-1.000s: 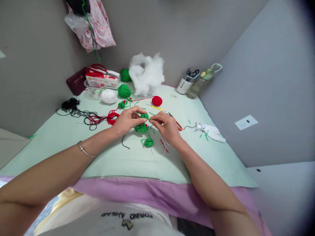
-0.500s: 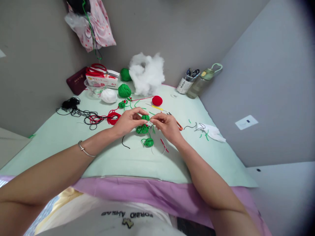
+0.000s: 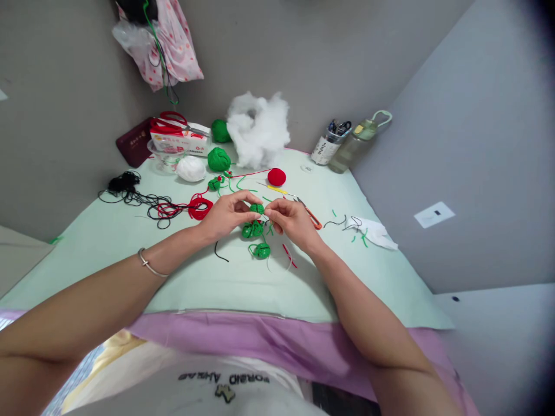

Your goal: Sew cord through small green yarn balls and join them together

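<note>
My left hand (image 3: 225,214) pinches a small green crochet piece (image 3: 256,208) above the pale green table cover (image 3: 130,242). My right hand (image 3: 292,222) is closed in a pinch right beside that piece, on something thin I cannot make out. Two more green crochet pieces lie just below the hands, one (image 3: 252,230) under the fingers and one (image 3: 261,250) nearer me. A short black thread (image 3: 220,254) and red thread scraps (image 3: 288,254) lie close by.
Behind the hands are a red ball (image 3: 276,177), green yarn balls (image 3: 219,159), white yarn (image 3: 191,169), white stuffing (image 3: 259,130), tangled black and red cord (image 3: 151,205), an orange-handled tool (image 3: 311,216), a tissue pack with red scissors (image 3: 180,136), a jar (image 3: 326,147) and a bottle (image 3: 358,141). Walls close off the back and right.
My right hand has moved slightly left, closer to the green piece in my left hand. The pieces on the table have hardly shifted.
</note>
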Demonstrator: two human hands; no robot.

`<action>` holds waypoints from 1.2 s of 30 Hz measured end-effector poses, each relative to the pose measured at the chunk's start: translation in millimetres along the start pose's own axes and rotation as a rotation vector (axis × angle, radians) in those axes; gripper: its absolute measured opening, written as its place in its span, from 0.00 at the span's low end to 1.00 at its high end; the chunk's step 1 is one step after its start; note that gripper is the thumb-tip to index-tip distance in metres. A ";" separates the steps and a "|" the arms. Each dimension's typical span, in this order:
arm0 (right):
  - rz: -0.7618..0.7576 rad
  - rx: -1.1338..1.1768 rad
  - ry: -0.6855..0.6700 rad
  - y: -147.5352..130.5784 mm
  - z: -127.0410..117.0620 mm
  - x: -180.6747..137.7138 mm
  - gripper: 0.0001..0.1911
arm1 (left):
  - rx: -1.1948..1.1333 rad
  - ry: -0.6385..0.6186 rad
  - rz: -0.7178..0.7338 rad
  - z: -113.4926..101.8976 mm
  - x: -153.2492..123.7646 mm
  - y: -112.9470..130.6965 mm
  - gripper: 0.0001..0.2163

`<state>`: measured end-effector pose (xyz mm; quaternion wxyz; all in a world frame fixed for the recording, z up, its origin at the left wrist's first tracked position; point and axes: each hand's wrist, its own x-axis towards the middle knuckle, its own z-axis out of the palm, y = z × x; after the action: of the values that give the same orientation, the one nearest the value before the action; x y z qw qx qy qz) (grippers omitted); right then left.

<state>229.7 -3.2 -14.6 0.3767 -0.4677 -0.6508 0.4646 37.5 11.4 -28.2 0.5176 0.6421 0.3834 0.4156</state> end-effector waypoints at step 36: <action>0.045 0.188 -0.058 -1.7 6.5 -2.3 0.19 | -0.146 0.105 0.002 -1.8 1.1 -0.1 0.19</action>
<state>223.8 -7.2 -15.0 0.3896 -0.4311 -0.6043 0.5452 36.2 13.1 -28.0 0.5417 0.5803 0.3780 0.4764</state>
